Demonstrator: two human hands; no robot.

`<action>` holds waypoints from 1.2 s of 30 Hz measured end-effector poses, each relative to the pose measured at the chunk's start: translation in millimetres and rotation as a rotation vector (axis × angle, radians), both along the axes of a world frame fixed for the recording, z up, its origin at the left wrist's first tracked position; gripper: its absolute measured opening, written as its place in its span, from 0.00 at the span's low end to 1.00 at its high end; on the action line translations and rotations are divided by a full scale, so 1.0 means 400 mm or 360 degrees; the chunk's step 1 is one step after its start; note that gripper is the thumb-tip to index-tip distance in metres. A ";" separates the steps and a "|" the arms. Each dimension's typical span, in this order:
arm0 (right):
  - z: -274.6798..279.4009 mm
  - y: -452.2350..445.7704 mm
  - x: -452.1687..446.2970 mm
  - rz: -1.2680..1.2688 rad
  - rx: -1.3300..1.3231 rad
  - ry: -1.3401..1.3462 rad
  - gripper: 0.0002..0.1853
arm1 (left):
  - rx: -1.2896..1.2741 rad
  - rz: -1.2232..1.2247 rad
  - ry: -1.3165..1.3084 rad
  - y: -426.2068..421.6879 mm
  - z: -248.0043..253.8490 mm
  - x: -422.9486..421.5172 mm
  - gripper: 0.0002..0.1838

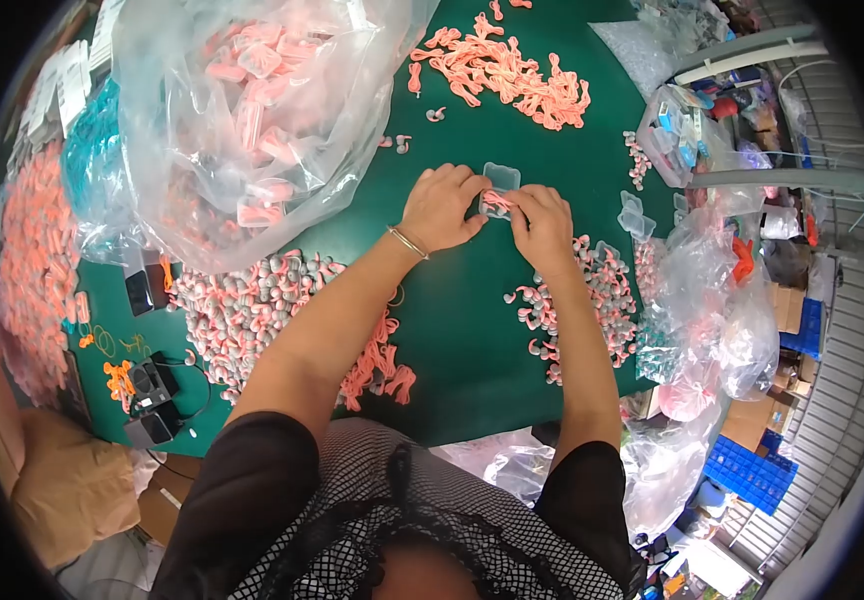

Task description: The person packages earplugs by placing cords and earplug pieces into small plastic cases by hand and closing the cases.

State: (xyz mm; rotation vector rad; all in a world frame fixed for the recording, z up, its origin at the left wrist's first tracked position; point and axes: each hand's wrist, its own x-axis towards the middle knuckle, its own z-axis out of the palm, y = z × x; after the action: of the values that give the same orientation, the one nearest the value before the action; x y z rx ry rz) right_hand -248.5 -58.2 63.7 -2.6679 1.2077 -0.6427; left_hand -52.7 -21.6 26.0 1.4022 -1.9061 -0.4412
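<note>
Clear plastic box (500,188), squarish lid (501,176) open; thin pink strands (496,201) inside.

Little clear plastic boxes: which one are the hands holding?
The open box between the left hand and right hand, with pink pieces inside; the loose boxes farther right lie untouched.
</note>
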 end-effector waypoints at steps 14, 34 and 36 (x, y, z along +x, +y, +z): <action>-0.070 -0.109 -0.022 -0.0116 0.0184 -0.0192 0.12 | -0.0244 0.0163 0.0181 0.005 0.033 0.001 0.24; -0.047 0.022 -0.016 0.0171 0.0331 -0.0200 0.15 | -0.0330 0.0104 0.0141 0.001 -0.052 -0.031 0.11; -0.049 0.022 -0.006 0.0137 0.0326 -0.0215 0.15 | -0.0312 0.0113 0.0142 -0.011 -0.062 -0.034 0.11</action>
State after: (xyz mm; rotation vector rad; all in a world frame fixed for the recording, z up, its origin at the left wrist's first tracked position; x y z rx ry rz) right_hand -251.0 -49.4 44.1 -2.4500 1.0559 -0.6371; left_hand -66.5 -26.2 1.2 1.2954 -1.7707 -0.2702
